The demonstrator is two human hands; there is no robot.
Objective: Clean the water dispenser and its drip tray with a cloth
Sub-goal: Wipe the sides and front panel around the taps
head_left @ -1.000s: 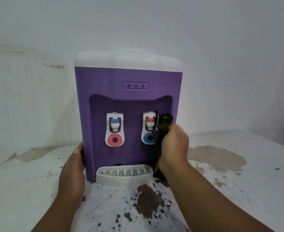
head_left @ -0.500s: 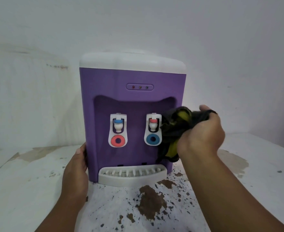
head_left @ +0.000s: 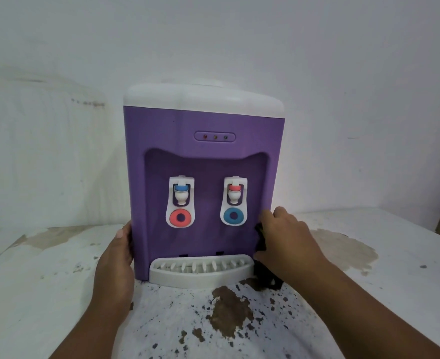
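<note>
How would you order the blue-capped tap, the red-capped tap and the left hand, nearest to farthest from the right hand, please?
1. Red-capped tap, just left of the right hand and its cloth.
2. Blue-capped tap, farther left.
3. Left hand, at the dispenser's opposite side.

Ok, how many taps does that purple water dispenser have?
2, in the recess of the purple water dispenser: the blue-capped white tap on the left, the red-capped white tap on the right. None seems hidden.

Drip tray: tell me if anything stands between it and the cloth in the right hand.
Nothing visible does. The right hand holds the dark cloth against the dispenser at its lower right front, right beside the drip tray and its right end.
</note>
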